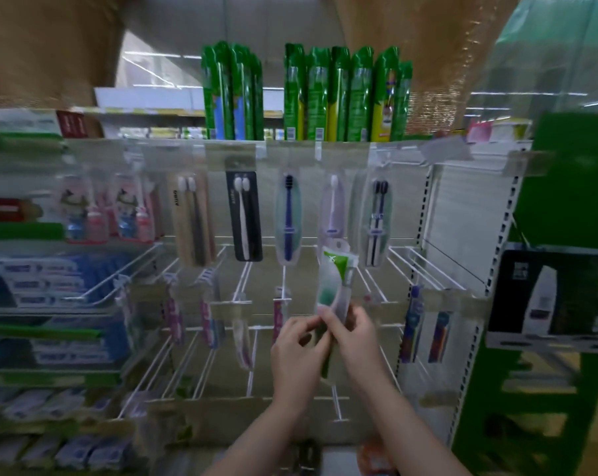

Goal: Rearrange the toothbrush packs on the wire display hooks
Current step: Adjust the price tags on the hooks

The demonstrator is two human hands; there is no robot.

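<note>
Both hands hold one green-and-white toothbrush pack [335, 280] upright in front of the wire display hooks [246, 280]. My left hand [299, 348] pinches its lower left edge, and my right hand [356, 338] grips the lower part from the right. The pack's hang hole at the top is free of any hook. On the upper row hang a beige pack [192, 218], a black pack [244, 214], a blue brush pack [289, 218], a lilac pack [333, 207] and a twin dark-brush pack [376, 218]. Lower hooks carry pink packs [208, 321] and blue packs [412, 324].
Green upright packs [304, 94] stand on the shelf above. Toothpaste boxes [46, 280] fill wire baskets at the left. A black product box [551, 297] sits on a side shelf at the right, by a green upright [565, 187]. Several middle-row hooks are bare.
</note>
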